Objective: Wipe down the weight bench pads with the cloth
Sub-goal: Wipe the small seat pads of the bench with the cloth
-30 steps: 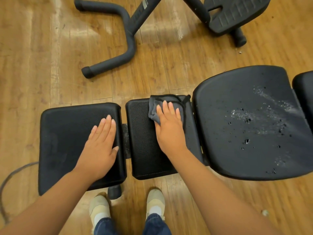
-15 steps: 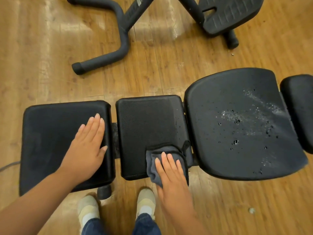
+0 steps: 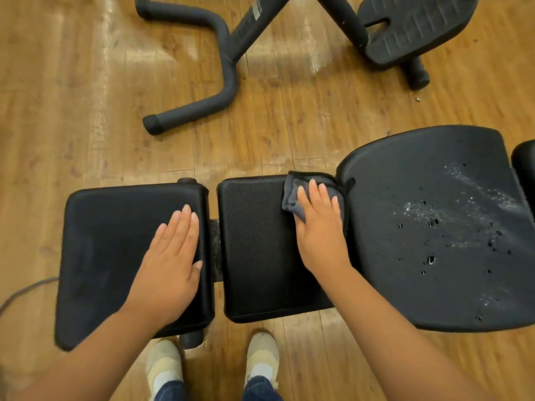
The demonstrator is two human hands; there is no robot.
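Three black bench pads lie side by side across the wooden floor. My left hand (image 3: 170, 256) rests flat, fingers together, on the left pad (image 3: 110, 256). My right hand (image 3: 318, 227) presses a dark grey cloth (image 3: 292, 198) onto the far right corner of the middle pad (image 3: 254, 256). The large right pad (image 3: 434, 227) carries scattered wet droplets and a pale spray streak. A fourth pad (image 3: 525, 163) peeks in at the right edge.
A black curved tubular frame (image 3: 214, 70) lies on the floor beyond the bench, with a ridged black footplate (image 3: 414, 27) at the top right. My two shoes (image 3: 214, 363) stand just in front of the bench. A grey cable (image 3: 23, 290) runs at the left edge.
My right hand has slid the cloth from the near edge of the middle pad back to its far right corner. My left hand has stayed on the left pad.
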